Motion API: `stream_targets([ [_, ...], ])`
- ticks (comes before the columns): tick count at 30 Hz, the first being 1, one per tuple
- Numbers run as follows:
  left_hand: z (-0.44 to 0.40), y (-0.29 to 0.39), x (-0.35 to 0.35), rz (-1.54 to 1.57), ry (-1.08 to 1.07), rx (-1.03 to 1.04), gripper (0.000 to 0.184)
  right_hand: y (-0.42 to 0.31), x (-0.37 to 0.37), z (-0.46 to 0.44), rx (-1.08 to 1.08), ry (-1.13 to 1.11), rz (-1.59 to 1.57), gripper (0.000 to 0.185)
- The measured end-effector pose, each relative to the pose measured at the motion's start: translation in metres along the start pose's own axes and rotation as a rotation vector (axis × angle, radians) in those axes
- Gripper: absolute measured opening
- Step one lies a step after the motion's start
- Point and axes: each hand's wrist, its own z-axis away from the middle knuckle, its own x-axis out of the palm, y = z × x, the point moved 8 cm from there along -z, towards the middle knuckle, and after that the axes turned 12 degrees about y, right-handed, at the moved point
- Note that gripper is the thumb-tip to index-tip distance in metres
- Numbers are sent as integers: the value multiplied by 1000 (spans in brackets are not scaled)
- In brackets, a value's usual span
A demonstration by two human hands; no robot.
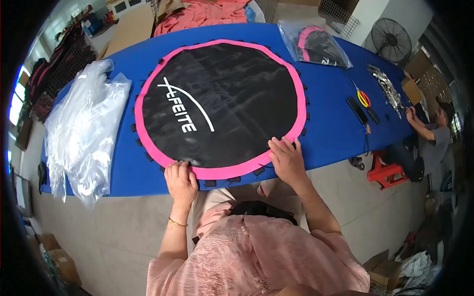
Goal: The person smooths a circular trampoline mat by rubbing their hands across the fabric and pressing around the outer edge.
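A round black mat [237, 108] with a pink rim and white lettering lies flat on the blue table. Short black tabs stick out around its edge. My left hand [180, 180] is at the rim's lower left, its fingers curled over the pink edge and pressed together. At the lower right of the rim is my right hand [287, 160], fingers bent over the pink band and gripping it.
Clear plastic bags [89, 133] are piled at the table's left. A bagged mat [316, 45] lies at the back right, near scissors [364, 98], a black tool [357, 110] and metal pieces [386, 89]. A person [434, 140] sits at the right end by a red stool [385, 171].
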Motion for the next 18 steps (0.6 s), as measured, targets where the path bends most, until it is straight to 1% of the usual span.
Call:
stream_targets([
  [2, 1, -3, -16, -27, -3, 4, 30, -18, -5, 0, 17, 1, 4, 39],
  [3, -3, 10, 13, -9, 19, -1, 30, 9, 1, -15, 5, 13, 27, 39],
  [6, -4, 4, 8, -8, -6, 2, 31, 7, 16, -36, 21, 26, -38, 38],
  [8, -4, 2, 6, -18, -10, 8, 31, 3, 28, -54, -14, 4, 20, 40],
  [13, -5, 5, 5, -14, 15, 7, 30, 8, 62, -88, -11, -42, 35, 45],
  [15, -9, 6, 4, 41, -25, -47, 28, 6, 71, -93, -1, -29, 39, 46],
  [16, -13, 3, 5, 105, -55, -140, 17, 3, 72, -93, -9, -29, 32, 46],
  [17, -13, -2, 5, 281, -66, -299, 10, 4, 73, -90, 16, -36, 32, 46],
  [18, -29, 14, -7, 408, -36, -328, 9, 3, 74, -86, 37, -50, 28, 46],
])
